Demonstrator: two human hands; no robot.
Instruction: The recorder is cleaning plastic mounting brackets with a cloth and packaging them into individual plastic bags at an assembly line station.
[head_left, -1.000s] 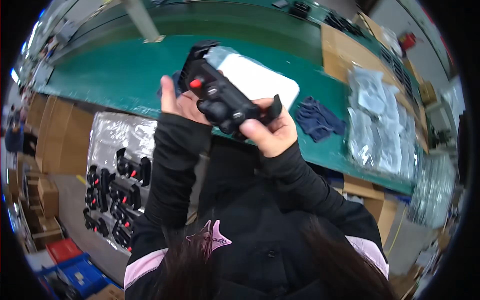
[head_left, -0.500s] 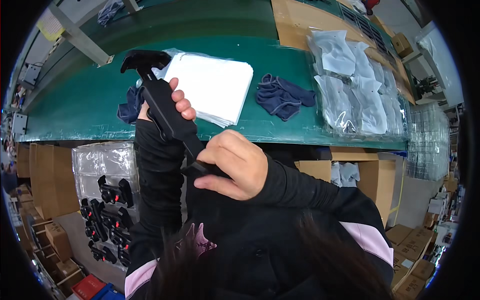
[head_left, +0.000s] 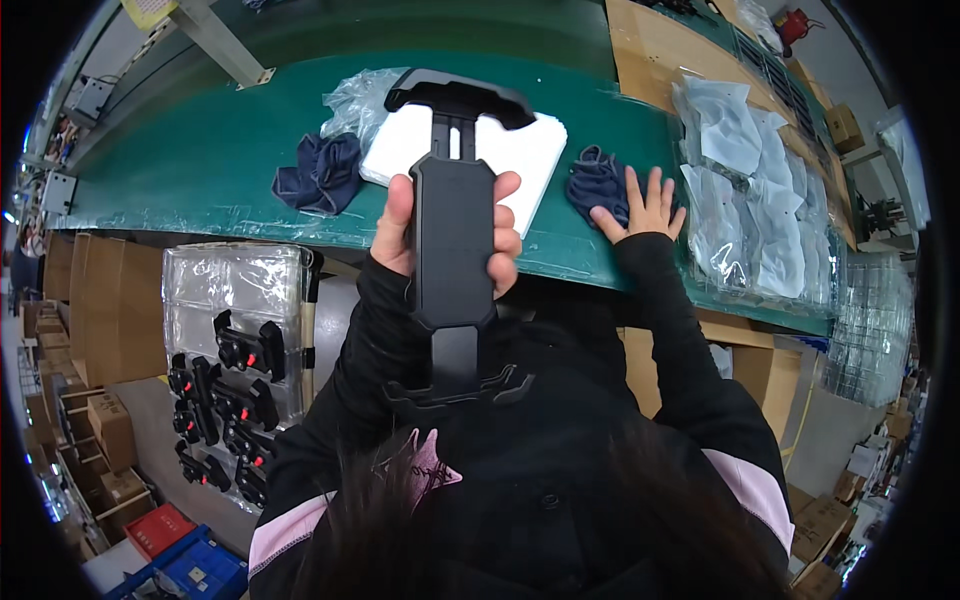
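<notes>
You're holding one black extendable device holder (head_left: pixel 453 245) in your left hand (head_left: pixel 394 243), over the near edge of the green workbench (head_left: pixel 170 170): thumb along its left side, fingers wrapping its right. Your right hand (head_left: pixel 645 212) is spreading its fingers wide by the right navy cloth (head_left: pixel 590 185), gripping nothing; can't tell if it's touching.

Progress, my read: slide bars are showing at both ends, so extension looks done; set-down isn't. Can't tell what else is remaining, or whether the tray units are finished or waiting.

Count: one holder in hand; at least six red-knobbed holders (head_left: pixel 268 345) lying overlapped on the clear plastic tray (head_left: pixel 235 270), near left; two cloths, counting the left navy cloth (head_left: pixel 318 172); one white paper stack (head_left: pixel 545 150) sitting between them; several bagged white parts (head_left: pixel 730 130) overlapping at right, no exact count.
</notes>
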